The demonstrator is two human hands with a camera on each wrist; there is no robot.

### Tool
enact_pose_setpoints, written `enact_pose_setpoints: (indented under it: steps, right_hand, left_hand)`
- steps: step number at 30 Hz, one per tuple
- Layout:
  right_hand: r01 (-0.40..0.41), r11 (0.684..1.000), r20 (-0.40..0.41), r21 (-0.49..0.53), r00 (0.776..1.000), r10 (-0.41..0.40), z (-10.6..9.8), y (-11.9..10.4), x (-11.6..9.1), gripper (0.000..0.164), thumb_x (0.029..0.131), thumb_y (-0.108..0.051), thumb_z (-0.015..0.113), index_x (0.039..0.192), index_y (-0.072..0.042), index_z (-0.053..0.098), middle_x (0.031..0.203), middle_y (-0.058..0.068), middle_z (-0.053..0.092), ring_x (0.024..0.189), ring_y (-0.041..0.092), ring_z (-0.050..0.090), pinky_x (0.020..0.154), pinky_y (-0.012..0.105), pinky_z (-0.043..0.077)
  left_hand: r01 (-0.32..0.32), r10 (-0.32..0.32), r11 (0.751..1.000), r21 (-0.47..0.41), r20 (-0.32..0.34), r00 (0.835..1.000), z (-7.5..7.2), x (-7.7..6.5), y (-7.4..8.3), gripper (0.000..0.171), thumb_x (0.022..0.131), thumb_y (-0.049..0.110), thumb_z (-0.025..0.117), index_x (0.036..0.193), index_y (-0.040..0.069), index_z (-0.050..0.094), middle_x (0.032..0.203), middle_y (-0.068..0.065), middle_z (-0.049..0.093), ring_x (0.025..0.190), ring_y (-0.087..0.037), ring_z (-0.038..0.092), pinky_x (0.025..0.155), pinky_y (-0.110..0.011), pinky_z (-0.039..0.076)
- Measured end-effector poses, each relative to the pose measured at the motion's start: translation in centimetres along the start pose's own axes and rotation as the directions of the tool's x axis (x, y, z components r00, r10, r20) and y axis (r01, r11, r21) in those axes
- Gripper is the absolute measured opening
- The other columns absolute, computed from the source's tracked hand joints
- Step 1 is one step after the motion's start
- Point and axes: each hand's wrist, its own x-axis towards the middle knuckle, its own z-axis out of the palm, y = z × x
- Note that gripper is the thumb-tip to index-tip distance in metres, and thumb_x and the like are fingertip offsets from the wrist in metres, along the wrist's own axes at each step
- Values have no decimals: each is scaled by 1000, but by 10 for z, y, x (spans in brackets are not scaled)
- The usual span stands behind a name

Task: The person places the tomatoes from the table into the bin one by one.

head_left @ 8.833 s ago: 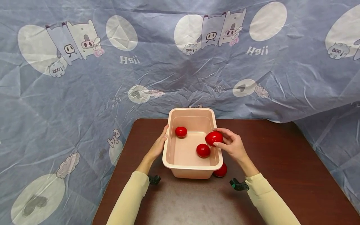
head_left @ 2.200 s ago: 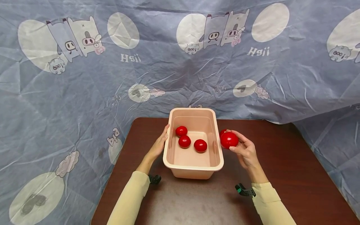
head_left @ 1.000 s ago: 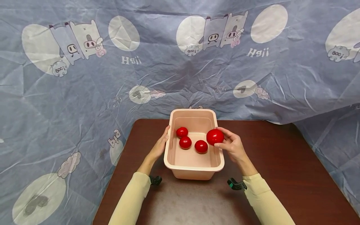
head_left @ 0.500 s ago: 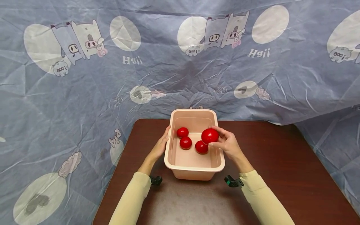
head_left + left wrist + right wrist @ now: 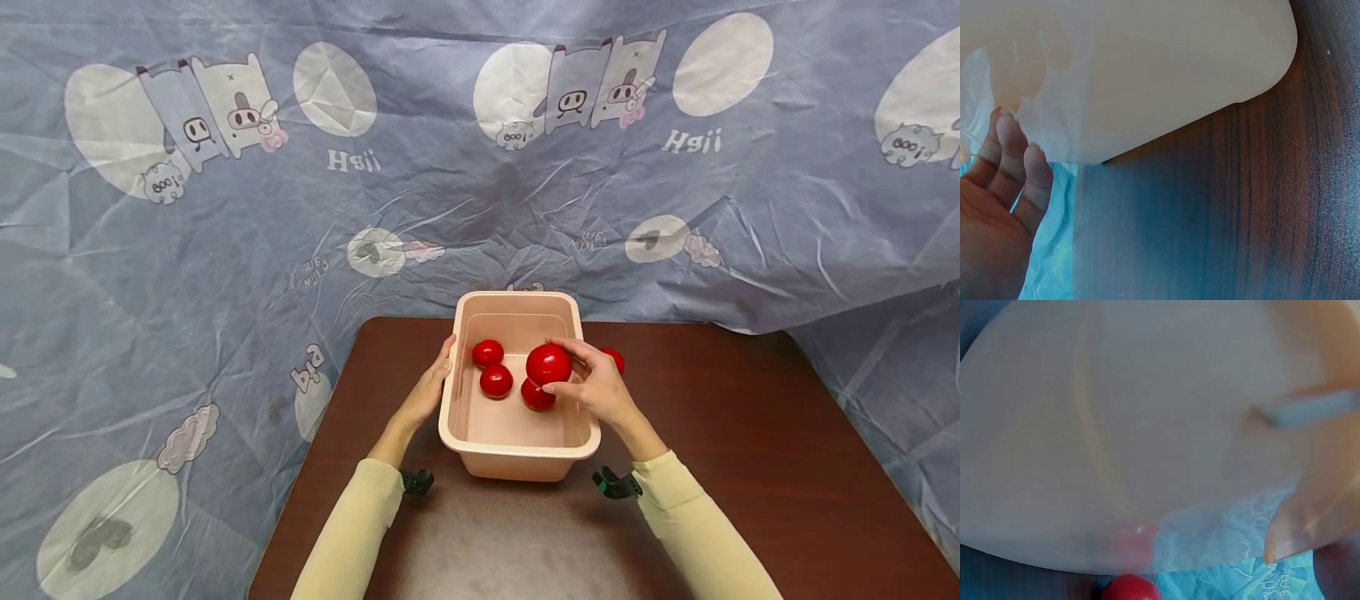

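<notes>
A pale pink plastic basin (image 5: pixel 517 452) stands on the table in the head view. My left hand (image 5: pixel 429 385) rests against its left side; in the left wrist view, slightly bent fingers (image 5: pixel 1037 164) touch the outer wall. Over the basin's right part, my right hand (image 5: pixel 603 392) holds a glossy red tomato-like ball (image 5: pixel 548 366) between thumb and fingers. Below it lies another red ball (image 5: pixel 538 397), partly covered. Two more red balls, one farther back (image 5: pixel 487 353) and one nearer (image 5: pixel 496 382), lie at the basin's left.
Behind the right hand, a red ball (image 5: pixel 614 359) lies on the dark brown table (image 5: pixel 750 433), partly hidden; the right wrist view shows a red ball (image 5: pixel 1131 589) beside the basin wall. A wrinkled blue printed sheet (image 5: pixel 420 200) hangs behind the table.
From beside the basin, my right hand has carried the red ball left over it. A third ball lies inside since the oldest frame. The left hand stays at the basin's side.
</notes>
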Motion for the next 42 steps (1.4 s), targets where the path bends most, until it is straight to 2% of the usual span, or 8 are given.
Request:
enact_pose_setpoints:
  steps: [3, 11, 18, 25, 28, 33, 38, 42]
  right_hand:
    - [8, 1000, 9, -3, 1000, -8, 0, 1, 0, 73, 72, -5, 85, 138, -5, 53, 142, 16, 52, 123, 35, 55, 97, 23, 48]
    - [20, 1000, 4, 8, 1000, -20, 0, 4, -1, 74, 72, -6, 85, 138, -5, 53, 142, 14, 52, 124, 34, 55, 95, 18, 48]
    - [67, 991, 12, 116, 998, -69, -3, 8, -1, 71, 75, 5, 78, 140, 5, 47, 143, 27, 48, 132, 34, 49, 97, 19, 46]
    - [123, 973, -128, 195, 987, -99, -14, 14, -3, 56, 83, 10, 69, 133, 16, 47, 137, 38, 46, 127, 23, 56, 100, 21, 45]
    - [133, 958, -257, 255, 964, -65, -24, 17, -2, 49, 88, 4, 66, 131, 17, 48, 135, 32, 53, 124, 19, 59, 97, 19, 47]
    - [122, 930, -466, 346, 883, 58, -47, 30, 0, 42, 92, -4, 64, 128, 14, 55, 126, 15, 67, 116, 15, 63, 92, 16, 49]
    - [48, 915, -531, 401, 826, 190, -64, 53, -2, 40, 91, -2, 64, 128, 11, 56, 128, 15, 65, 115, 15, 64, 89, 15, 51]
    - [-7, 920, -538, 392, 810, 235, -69, 69, -6, 39, 90, 1, 65, 127, 9, 57, 127, 13, 66, 111, 12, 65, 86, 13, 51]
  left_hand:
    - [6, -6, 1000, 4, -2, 1000, 0, 1, -1, 54, 107, 17, 23, 157, 9, 4, 165, -9, 3, 151, -28, 6, 121, -51, 9]
    - [-15, 15, 1000, -1, -51, 999, 0, 9, -31, 52, 108, 25, 23, 158, 21, 9, 166, -1, 6, 151, -22, 7, 122, -49, 7]
    - [-63, 65, 998, 30, -78, 995, 2, 10, -36, 55, 106, 35, 25, 158, 24, 12, 166, -2, 9, 151, -24, 10, 121, -52, 11]
    - [-66, 67, 998, 23, -61, 996, 3, 10, -36, 54, 107, 33, 26, 158, 26, 11, 165, 2, 10, 151, -20, 10, 121, -51, 10]
    - [-49, 50, 999, 9, -69, 996, 2, 11, -35, 53, 107, 30, 25, 158, 25, 12, 165, 2, 10, 151, -20, 11, 121, -49, 10]
    - [-26, 26, 1000, -2, -45, 999, -1, 10, -27, 53, 108, 21, 23, 158, 18, 8, 166, -3, 7, 151, -24, 9, 121, -50, 9]
    - [-7, 7, 1000, -11, -14, 1000, 1, 4, -10, 54, 107, 19, 24, 158, 13, 7, 166, -5, 6, 150, -24, 8, 121, -49, 9]
    - [-15, 14, 999, -30, -17, 1000, 3, 1, -9, 54, 107, 20, 24, 158, 13, 7, 166, -7, 4, 151, -25, 5, 121, -51, 6]
